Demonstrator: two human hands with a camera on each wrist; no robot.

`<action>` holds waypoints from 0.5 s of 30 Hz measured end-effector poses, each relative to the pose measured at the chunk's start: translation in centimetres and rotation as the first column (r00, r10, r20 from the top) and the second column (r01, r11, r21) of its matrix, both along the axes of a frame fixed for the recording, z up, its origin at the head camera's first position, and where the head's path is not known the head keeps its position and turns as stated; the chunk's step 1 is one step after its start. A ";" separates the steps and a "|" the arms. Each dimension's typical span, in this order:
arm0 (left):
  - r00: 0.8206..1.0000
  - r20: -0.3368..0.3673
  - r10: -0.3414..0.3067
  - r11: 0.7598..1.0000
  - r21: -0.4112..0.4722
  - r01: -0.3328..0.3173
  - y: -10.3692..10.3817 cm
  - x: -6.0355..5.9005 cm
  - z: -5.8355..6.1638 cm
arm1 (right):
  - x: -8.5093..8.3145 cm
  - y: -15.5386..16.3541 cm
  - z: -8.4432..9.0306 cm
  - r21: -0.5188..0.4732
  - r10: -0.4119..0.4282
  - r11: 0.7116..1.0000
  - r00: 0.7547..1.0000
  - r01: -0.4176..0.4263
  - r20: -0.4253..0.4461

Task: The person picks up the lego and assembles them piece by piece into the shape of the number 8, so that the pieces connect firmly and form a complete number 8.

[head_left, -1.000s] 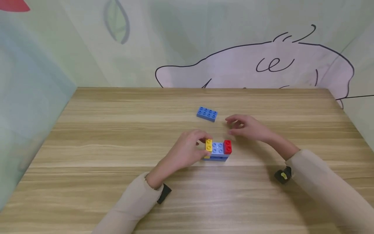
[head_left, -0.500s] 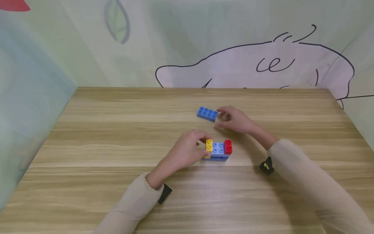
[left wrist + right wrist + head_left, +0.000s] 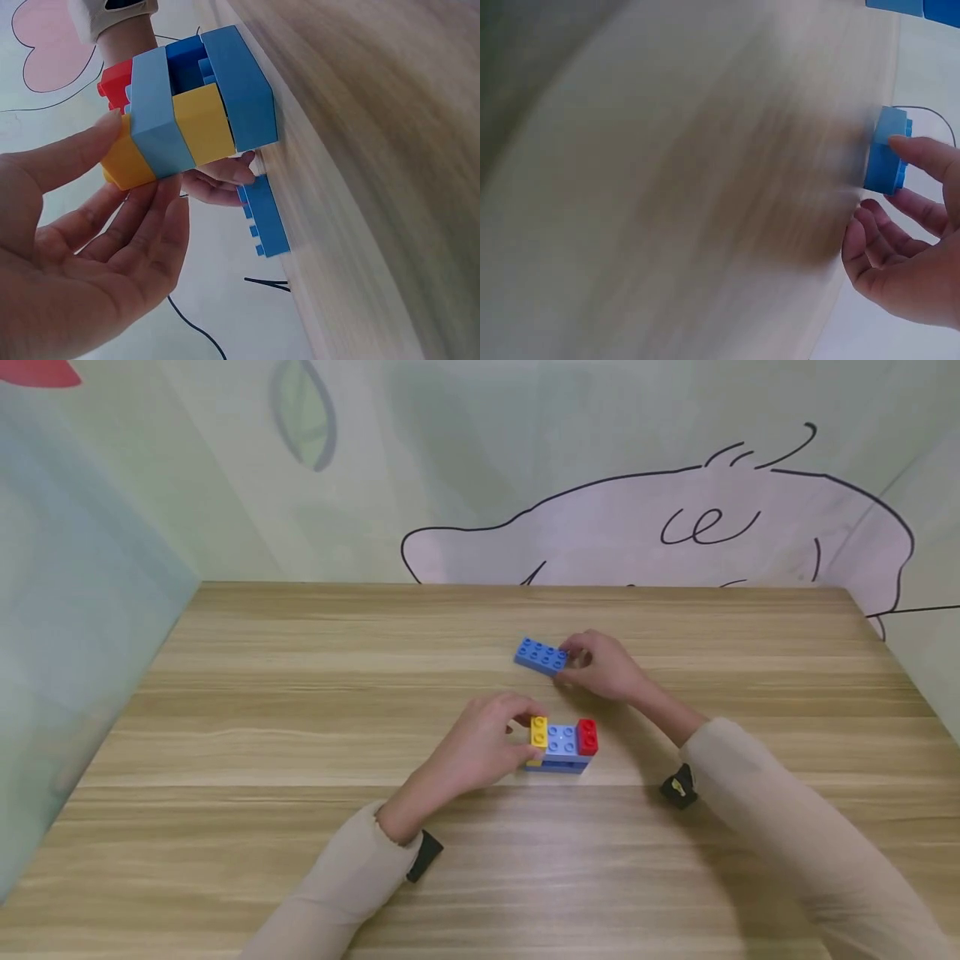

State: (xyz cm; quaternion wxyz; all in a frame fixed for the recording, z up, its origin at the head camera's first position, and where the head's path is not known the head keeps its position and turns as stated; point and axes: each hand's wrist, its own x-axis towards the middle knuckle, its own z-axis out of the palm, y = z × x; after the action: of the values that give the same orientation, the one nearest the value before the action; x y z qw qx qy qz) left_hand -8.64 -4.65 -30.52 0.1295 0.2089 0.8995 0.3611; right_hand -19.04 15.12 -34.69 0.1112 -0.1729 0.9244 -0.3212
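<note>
My left hand point(image 3: 486, 742) pinches the upper yellow brick point(image 3: 537, 732) at the left end of a small stack of toy building bricks. A red brick point(image 3: 587, 737) tops the other end, both on a light blue brick point(image 3: 562, 740). Beneath that, the left wrist view shows a second yellow brick point(image 3: 204, 124) and a blue one over a blue base brick point(image 3: 241, 90). Farther back, my right hand point(image 3: 602, 668) pinches the right end of a loose blue brick point(image 3: 538, 655) with two rows of studs, thumb on the near side.
A wooden table point(image 3: 300, 693) carries everything. Behind it hangs a pale backdrop point(image 3: 480, 460) with cartoon line drawings. Dark straps point(image 3: 679, 787) show at both sleeve cuffs.
The right hand has moved left to the loose blue brick and taken hold of its right end. That brick has shifted slightly right. The left hand and stack have stayed put.
</note>
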 end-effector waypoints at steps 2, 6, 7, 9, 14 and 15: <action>1.000 0.000 -0.001 1.000 -0.001 0.001 0.0 0.0 0.0 | 0.2 0.5 0.2 -0.001 -0.003 1.000 1.000 0.003 0.003; 1.000 0.003 0.003 1.000 -0.001 -0.003 0.0 -0.1 0.0 | 1.0 1.6 0.9 0.007 -0.007 1.000 1.000 0.007 0.015; 1.000 0.003 0.004 1.000 0.001 -0.004 0.0 -0.1 0.0 | 1.2 1.9 1.2 0.006 -0.003 1.000 1.000 0.003 0.010; 1.000 0.000 0.006 1.000 0.004 -0.006 0.0 -0.1 0.0 | 1.8 2.5 2.0 0.001 0.005 1.000 1.000 -0.005 0.003; 1.000 -0.010 0.005 1.000 0.020 -0.005 0.1 0.0 -0.1 | 3.4 3.8 4.5 -0.046 0.065 0.997 0.998 -0.066 -0.017; 1.000 -0.012 0.005 1.000 0.023 -0.005 0.1 0.0 -0.1 | 3.8 4.0 5.0 -0.059 0.084 0.995 0.996 -0.085 -0.020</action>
State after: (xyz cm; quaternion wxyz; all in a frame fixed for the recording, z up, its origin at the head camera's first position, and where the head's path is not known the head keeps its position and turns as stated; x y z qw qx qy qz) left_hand -8.68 -4.59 -30.59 0.1208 0.2103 0.8966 0.3705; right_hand -15.24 19.08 -29.66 0.1116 -0.2180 0.9072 -0.3420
